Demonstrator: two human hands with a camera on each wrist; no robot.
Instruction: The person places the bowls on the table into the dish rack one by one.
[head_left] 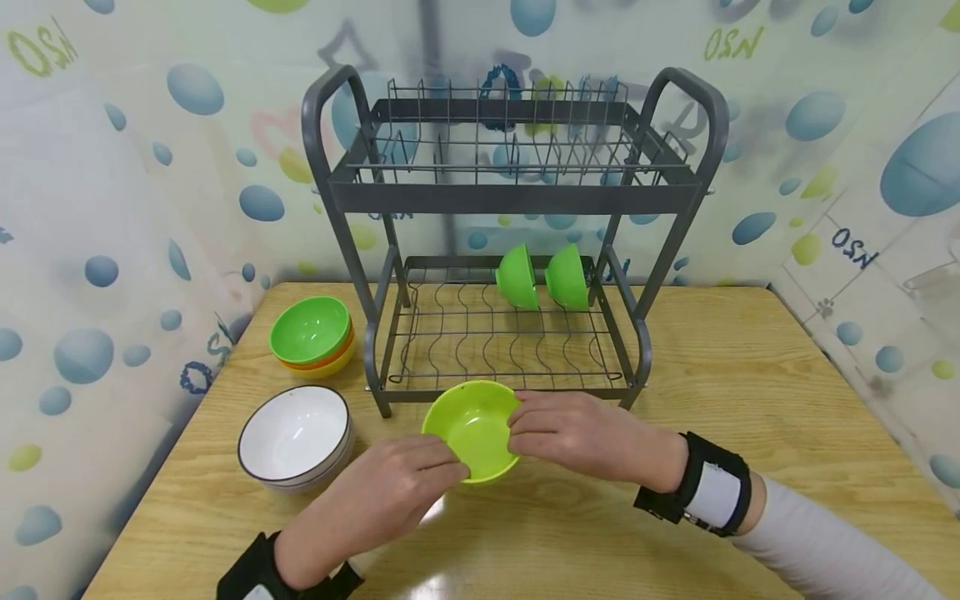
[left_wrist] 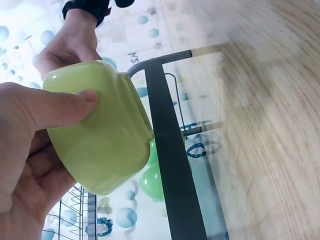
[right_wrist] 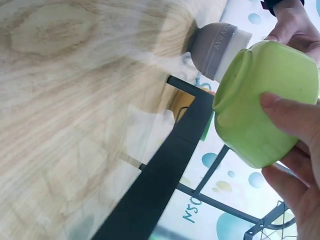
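Note:
A yellow-green bowl (head_left: 476, 427) is held between both hands in front of the dish rack (head_left: 517, 198), its inside facing up in the head view. My left hand (head_left: 397, 492) grips its near left rim. On the right side, my right hand (head_left: 573, 432) pinches the rim. The left wrist view shows the thumb lying along the outer wall of the bowl (left_wrist: 107, 145), with fingers curled beneath. From the right wrist, that thumb also presses the wall of the bowl (right_wrist: 245, 125). Two green bowls (head_left: 516, 279) stand on edge in the lower tier.
Left of the rack sit nested green, orange and yellow bowls (head_left: 310, 329). Nearer, white bowls with a dark rim (head_left: 295, 433) are stacked. The rack's upper tier has wire dividers (head_left: 517, 154). A wooden table (head_left: 720, 367) reaches back to a patterned wall covering.

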